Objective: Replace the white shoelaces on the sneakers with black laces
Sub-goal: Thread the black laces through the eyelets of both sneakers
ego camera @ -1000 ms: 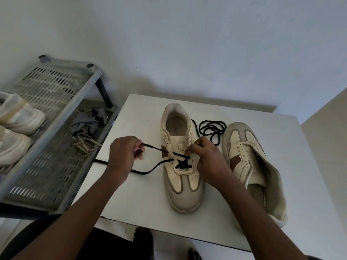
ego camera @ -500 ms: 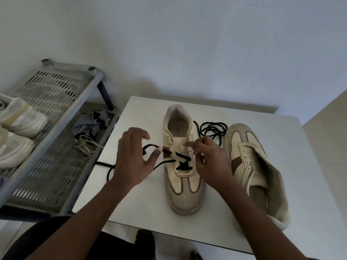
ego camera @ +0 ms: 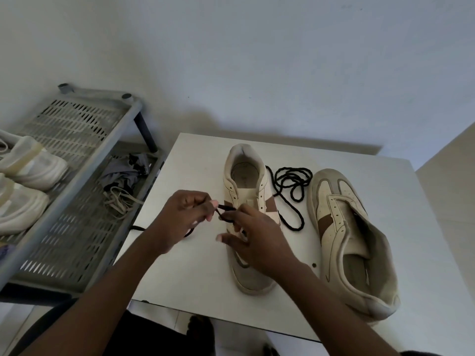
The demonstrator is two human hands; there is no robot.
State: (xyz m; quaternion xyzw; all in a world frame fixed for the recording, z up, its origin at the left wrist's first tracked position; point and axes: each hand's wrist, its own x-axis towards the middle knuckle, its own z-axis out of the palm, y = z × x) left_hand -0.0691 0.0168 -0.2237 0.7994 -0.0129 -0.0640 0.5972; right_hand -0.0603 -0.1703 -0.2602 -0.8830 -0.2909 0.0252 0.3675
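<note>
Two cream-and-brown sneakers sit on a white table (ego camera: pixel 195 273): an upright sneaker (ego camera: pixel 246 181) and, to its right, a tipped sneaker (ego camera: pixel 341 227) lying on its side. There are two black laces. The left hand (ego camera: pixel 180 219), fingers curled, pinches one black lace (ego camera: pixel 226 208); the right hand (ego camera: pixel 259 242) grips the same lace over the upright sneaker, thumb out. The spare black lace (ego camera: pixel 290 186) lies coiled between the sneakers. Left of the table, a grey rack (ego camera: pixel 77 155) holds two white shoes (ego camera: pixel 30 163) and pale laces (ego camera: pixel 118 201) against a plain wall.
</note>
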